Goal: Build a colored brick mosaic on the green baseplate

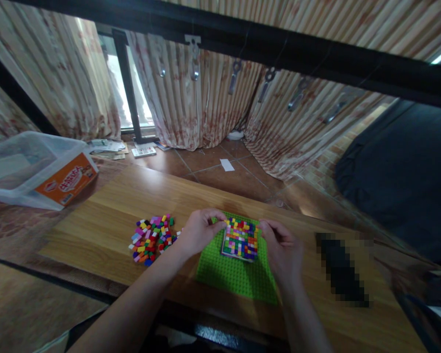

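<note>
A square block of many-coloured toy bricks (pixel 239 240) sits on a green studded baseplate (pixel 235 282) on the wooden table. My left hand (pixel 202 230) comes in from the left, with thumb and forefinger closed at the block's far left corner. At the far right corner is my right hand (pixel 283 247), its thumb and forefinger pressed together against or just beside the block. Whether a small piece is between the right fingertips is too small to tell. Left of my left hand lies a loose pile of coloured toy bricks (pixel 152 240), partly hidden behind that forearm.
A clear plastic bin (pixel 36 142) with an orange label stands past the table's left end. A dark pixelated object (pixel 341 269) lies on the table (pixel 132 196) at the right. A black bar (pixel 242 41) with hanging metal hooks crosses above, before patterned curtains (pixel 220 103).
</note>
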The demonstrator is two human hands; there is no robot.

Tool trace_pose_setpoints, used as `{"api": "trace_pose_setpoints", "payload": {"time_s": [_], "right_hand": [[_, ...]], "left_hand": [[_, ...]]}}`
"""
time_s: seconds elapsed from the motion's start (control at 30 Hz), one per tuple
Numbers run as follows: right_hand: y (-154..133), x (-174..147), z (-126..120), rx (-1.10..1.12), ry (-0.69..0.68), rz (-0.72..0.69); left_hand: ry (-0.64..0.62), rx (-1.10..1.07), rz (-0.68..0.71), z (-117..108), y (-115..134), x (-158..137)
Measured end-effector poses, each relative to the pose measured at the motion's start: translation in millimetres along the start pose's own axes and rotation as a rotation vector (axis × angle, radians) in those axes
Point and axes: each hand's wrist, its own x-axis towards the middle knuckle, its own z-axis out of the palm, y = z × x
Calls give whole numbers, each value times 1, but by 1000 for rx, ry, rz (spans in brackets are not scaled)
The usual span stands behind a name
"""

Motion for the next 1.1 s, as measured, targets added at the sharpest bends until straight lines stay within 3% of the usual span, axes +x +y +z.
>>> {"api": "trace_pose_setpoints", "payload": {"time_s": [0.1,0.33,0.6,0.73,1.1], "right_hand": [[2,3,-4,-21,22,13],[14,1,3,-50,-67,-13],[7,-9,15,-410,-164,-430],[13,-14,21,-535,-205,-546],[17,-17,25,-554,-172,-544]], "left_hand": [[5,33,18,5,-2,2],[-15,93,19,17,-4,3],[54,133,28,20,-5,6],[66,137,26,21,-3,6],[34,33,-1,20,-5,6]]}}
